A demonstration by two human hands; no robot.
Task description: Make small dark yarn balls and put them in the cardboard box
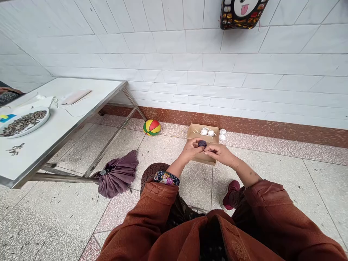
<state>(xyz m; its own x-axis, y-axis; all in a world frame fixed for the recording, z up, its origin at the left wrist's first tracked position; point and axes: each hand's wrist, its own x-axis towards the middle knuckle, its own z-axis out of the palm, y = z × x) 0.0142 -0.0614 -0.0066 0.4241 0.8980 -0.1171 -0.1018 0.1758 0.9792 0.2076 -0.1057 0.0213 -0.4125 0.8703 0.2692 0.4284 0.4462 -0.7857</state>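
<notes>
A small dark purple ball of yarn (202, 144) sits in my left hand (190, 149), whose fingers are closed around its side. My right hand (219, 153) is pinched together close to the ball's lower right edge; whatever lies between those fingertips is too small to make out. Both hands are above an open cardboard box (202, 159) on the floor. Inside its far end lie white yarn balls (207, 132) with loose pale strands. More white balls (222, 134) rest on the floor just right of the box.
On the left stands a white-topped metal-framed table (95, 86), bearing a plate (46, 119) of sunflower seeds. A colourful ball (152, 127) and a folded purple umbrella (119, 174) lie on the floor. A basket (241, 23) hangs on the tiled wall. Another person's arm shows at far left.
</notes>
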